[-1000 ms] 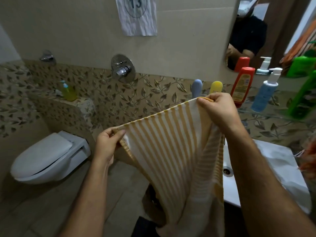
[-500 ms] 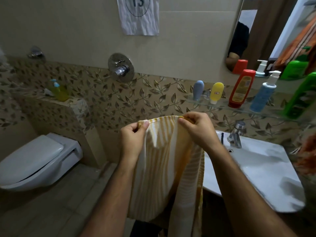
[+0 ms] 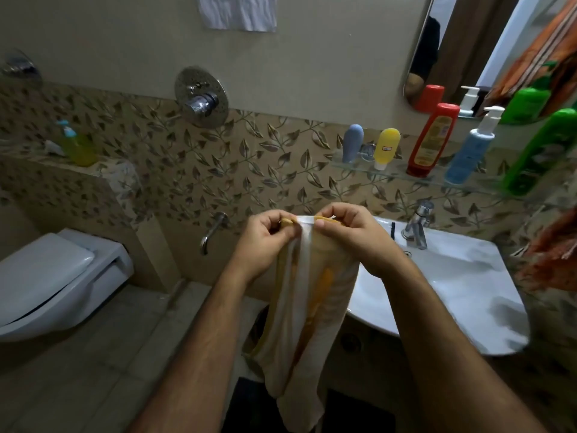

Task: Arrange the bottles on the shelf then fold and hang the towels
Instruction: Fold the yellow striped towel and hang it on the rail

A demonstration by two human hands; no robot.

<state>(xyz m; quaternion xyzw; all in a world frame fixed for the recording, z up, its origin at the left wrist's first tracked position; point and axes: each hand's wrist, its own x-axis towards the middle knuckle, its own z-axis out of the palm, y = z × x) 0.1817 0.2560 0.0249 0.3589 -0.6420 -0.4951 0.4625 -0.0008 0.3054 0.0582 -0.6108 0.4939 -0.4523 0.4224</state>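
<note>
White toilet (image 3: pixel 46 282), lid down, left. White washbasin (image 3: pixel 452 285), right. Yellow-and-white striped towel (image 3: pixel 303 314), hanging between both, top edge gathered. Left hand (image 3: pixel 262 242) and right hand (image 3: pixel 352 239), close together, each pinching that edge. Glass shelf (image 3: pixel 396 174): five bottles upright.

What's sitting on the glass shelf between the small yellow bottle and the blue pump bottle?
In the head view, one red bottle stands between the yellow bottle and the blue pump bottle on the glass shelf.
</note>
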